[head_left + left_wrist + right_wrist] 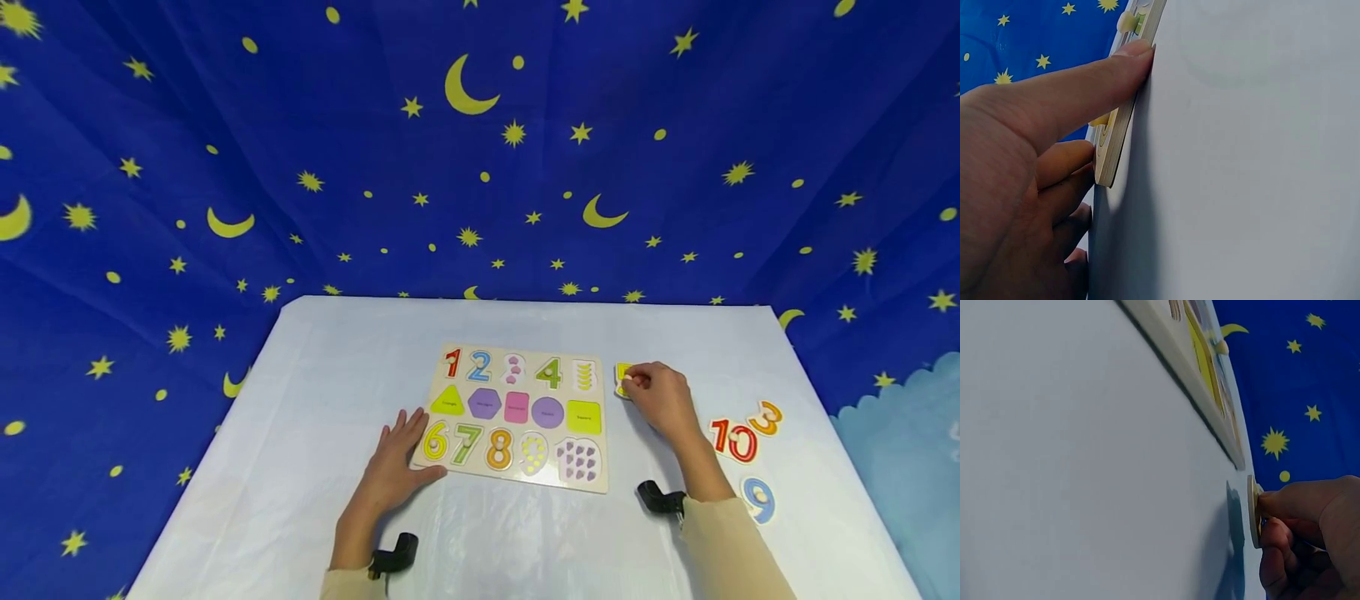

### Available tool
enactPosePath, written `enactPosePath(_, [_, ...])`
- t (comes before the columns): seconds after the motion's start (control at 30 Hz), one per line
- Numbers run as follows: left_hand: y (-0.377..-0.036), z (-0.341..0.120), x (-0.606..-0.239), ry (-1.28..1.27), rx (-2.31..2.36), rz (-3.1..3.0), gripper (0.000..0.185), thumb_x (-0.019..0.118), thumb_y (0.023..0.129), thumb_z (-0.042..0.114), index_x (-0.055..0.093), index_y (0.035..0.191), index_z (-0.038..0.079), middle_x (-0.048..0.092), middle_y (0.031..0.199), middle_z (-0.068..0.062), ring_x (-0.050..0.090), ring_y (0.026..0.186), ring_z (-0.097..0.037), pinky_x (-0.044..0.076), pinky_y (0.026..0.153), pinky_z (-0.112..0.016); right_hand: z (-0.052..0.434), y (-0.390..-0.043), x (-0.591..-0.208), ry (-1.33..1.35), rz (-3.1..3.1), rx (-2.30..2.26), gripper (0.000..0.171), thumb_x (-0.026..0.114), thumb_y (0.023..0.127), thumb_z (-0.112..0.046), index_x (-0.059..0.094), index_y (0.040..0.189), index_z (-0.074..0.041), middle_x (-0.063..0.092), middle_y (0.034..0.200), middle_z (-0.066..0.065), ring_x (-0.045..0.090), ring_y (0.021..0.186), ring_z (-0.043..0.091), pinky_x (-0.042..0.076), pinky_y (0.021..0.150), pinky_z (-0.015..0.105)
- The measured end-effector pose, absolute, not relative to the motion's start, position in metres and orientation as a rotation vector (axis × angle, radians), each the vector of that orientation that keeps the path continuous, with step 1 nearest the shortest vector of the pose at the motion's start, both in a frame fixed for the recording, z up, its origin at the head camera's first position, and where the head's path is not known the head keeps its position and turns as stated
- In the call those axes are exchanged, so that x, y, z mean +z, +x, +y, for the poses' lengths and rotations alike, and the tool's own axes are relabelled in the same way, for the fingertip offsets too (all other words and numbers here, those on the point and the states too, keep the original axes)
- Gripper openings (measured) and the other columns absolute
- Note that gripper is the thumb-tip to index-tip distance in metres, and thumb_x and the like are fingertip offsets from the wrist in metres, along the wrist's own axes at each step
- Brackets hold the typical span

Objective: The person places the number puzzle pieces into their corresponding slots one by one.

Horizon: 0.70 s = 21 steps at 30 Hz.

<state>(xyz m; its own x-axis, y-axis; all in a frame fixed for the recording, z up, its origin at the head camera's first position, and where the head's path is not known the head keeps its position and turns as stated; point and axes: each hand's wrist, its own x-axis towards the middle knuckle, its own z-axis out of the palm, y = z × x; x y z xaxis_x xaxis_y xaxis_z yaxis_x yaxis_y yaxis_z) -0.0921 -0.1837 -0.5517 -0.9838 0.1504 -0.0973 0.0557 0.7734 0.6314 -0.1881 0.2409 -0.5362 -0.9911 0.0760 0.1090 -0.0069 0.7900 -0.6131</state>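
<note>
A wooden number-and-shape puzzle board (517, 414) lies on the white table (337, 375). My left hand (397, 467) lies flat with straight fingers against the board's near left corner; in the left wrist view the thumb (1085, 81) presses along the board's edge (1113, 140). My right hand (660, 400) is just right of the board and pinches the knob of a yellow puzzle piece (622, 379). In the right wrist view the piece (1252, 509) is held a little above the table, apart from the board (1204, 381).
Loose pieces lie at the right: a red 10 (733, 440), an orange 3 (767, 417) and a blue 9 (759, 498). A blue star-and-moon cloth (480, 142) hangs behind and around the table.
</note>
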Motion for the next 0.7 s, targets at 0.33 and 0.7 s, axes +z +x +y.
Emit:
enactPosePath(0.33, [-0.092, -0.185, -0.554, 0.162, 0.988, 2.817, 0.095, 0.081, 0.075, 0.041, 0.031, 0.151, 0.012, 0.024, 0.156, -0.001, 0.007, 0.146, -0.023, 0.001, 0.117, -0.043, 0.224, -0.194, -0.535, 0.019, -2.854, 0.976, 0.024, 0.068, 0.087, -0.014, 0.069, 0.103, 0.004, 0.057, 0.08, 0.009, 0.051, 0.074, 0.024, 0.042, 0.064, 0.035])
enactPosePath(0.7, [-0.091, -0.184, -0.552, 0.197, 1.018, 2.822, 0.095, 0.081, 0.075, 0.039, 0.032, 0.15, 0.009, 0.025, 0.156, -0.004, 0.008, 0.145, -0.025, 0.001, 0.117, -0.044, 0.209, -0.199, -0.537, 0.056, -2.869, 1.008, 0.024, 0.067, 0.087, -0.016, 0.07, 0.101, 0.003, 0.058, 0.08, 0.009, 0.051, 0.074, 0.024, 0.042, 0.065, 0.034])
